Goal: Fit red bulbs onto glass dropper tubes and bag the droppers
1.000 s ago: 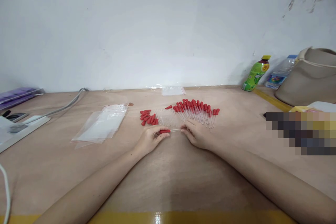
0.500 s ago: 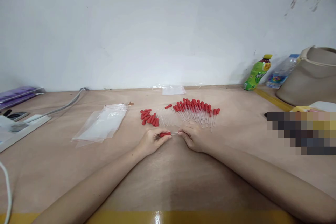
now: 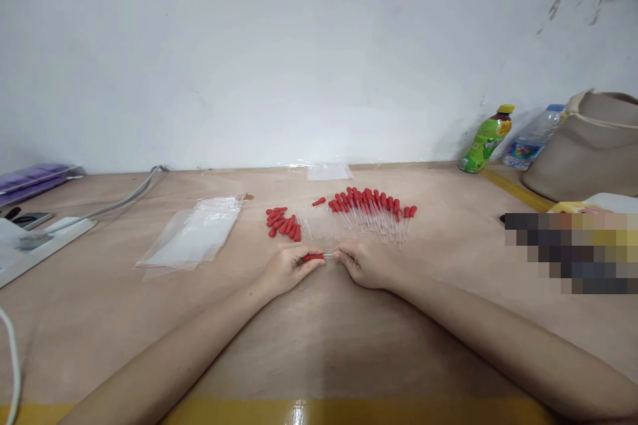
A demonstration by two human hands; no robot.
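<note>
My left hand (image 3: 289,268) is closed around a red rubber bulb (image 3: 313,257), thumb below it and fingers above. A clear glass tube (image 3: 328,255) runs from the bulb's open end to my right hand (image 3: 362,263), whose fingertips pinch it; the tube's far part is hidden by that hand. Just beyond my hands lie loose clear tubes (image 3: 315,223) in a row. Left of them is a pile of loose red bulbs (image 3: 283,222), and one single red bulb (image 3: 319,202) lies behind the tubes. Several red-topped droppers (image 3: 371,206) are fanned out on the right.
Clear plastic bags (image 3: 199,232) lie on the left, near a white power strip (image 3: 74,232) with a grey cable (image 3: 134,196). Another bag (image 3: 329,172) is by the wall. At right stand a green bottle (image 3: 486,143), a clear bottle (image 3: 533,139) and a beige bin (image 3: 583,146).
My right hand has moved slightly left, closer to my left hand, and less of the tube shows between them. The piles on the table look the same.
</note>
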